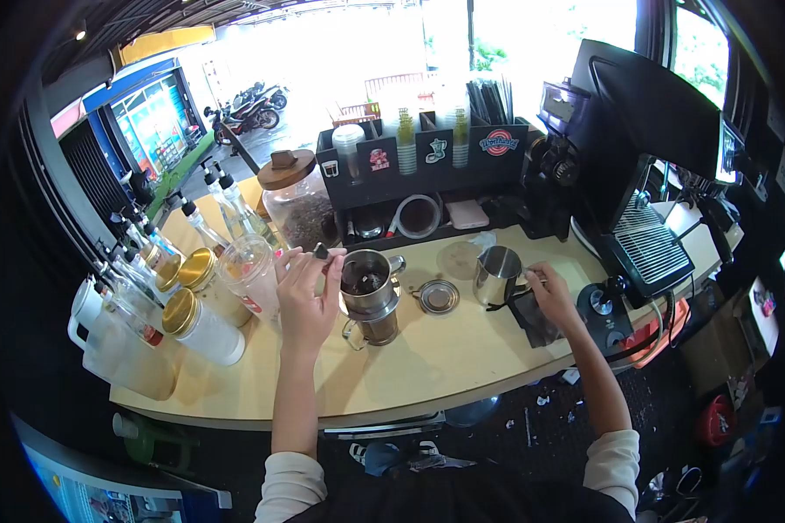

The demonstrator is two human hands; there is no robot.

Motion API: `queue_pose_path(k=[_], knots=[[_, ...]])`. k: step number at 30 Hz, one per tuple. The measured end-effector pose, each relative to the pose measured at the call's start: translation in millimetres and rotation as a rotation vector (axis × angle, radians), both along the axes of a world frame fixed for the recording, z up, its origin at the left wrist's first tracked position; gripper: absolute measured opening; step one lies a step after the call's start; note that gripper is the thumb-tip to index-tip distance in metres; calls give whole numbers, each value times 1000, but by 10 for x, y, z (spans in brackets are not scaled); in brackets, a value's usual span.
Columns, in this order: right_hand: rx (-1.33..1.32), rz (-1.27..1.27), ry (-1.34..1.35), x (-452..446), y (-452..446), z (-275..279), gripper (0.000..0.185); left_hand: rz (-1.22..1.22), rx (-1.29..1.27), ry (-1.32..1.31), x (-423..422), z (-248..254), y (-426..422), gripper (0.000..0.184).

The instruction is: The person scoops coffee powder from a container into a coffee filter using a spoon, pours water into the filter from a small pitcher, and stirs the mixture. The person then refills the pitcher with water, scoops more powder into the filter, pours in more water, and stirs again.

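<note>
My left hand (308,283) is closed, its fingertips pinching a small black piece (322,251) whose kind I cannot make out. It is just left of a metal drip coffee filter (368,301) with dark, wet contents. The filter sits on a glass mug (381,331). My right hand (545,286) is closed on the handle of a steel pitcher (499,277) at the back right of the counter. Between filter and pitcher lies a round metal lid (437,297). A dark cloth (536,319) lies under my right hand's side of the counter.
At left stand a plastic cup (247,266), gold-lidded jars (202,324), a jug (122,349) and several pump bottles. Behind are a wooden-lidded bean jar (301,209) and a black cup organizer (427,166). An espresso machine (654,248) stands right, past a tamping mat (604,318).
</note>
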State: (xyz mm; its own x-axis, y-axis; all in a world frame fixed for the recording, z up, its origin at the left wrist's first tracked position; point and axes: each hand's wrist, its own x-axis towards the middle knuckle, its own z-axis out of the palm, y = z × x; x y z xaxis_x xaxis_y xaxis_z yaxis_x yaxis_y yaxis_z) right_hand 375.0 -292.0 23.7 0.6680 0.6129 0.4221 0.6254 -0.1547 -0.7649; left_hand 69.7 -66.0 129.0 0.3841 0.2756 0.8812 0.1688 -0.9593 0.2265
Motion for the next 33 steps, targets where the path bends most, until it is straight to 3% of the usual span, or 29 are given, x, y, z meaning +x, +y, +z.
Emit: queue_pose_path(k=[3,5,9,20,27,28,33], knots=[[-44,84,216,63,19,-211,13,15,-25,-34,9,-21,-11,6],[260,291,349,71,103,-319,10,19,-69,-123,16,-61,-2,7],[335,283,362,6,228,-191,10,56,-64,-139,-28,-97,41,8],[339,620,196,-384,706,921,12,-8,-275,-244,-64,-28,87,11],[265,748,192,-725,1152,1498,19,-18,-190,-212,-54,-29,185,13],[233,713,31,-674,1236,1492,21,-15,-190,-214,-50,-25,182,13],[154,746,-105,-873,1424,1692,21,-53,-286,-235,-42,1,180,14]])
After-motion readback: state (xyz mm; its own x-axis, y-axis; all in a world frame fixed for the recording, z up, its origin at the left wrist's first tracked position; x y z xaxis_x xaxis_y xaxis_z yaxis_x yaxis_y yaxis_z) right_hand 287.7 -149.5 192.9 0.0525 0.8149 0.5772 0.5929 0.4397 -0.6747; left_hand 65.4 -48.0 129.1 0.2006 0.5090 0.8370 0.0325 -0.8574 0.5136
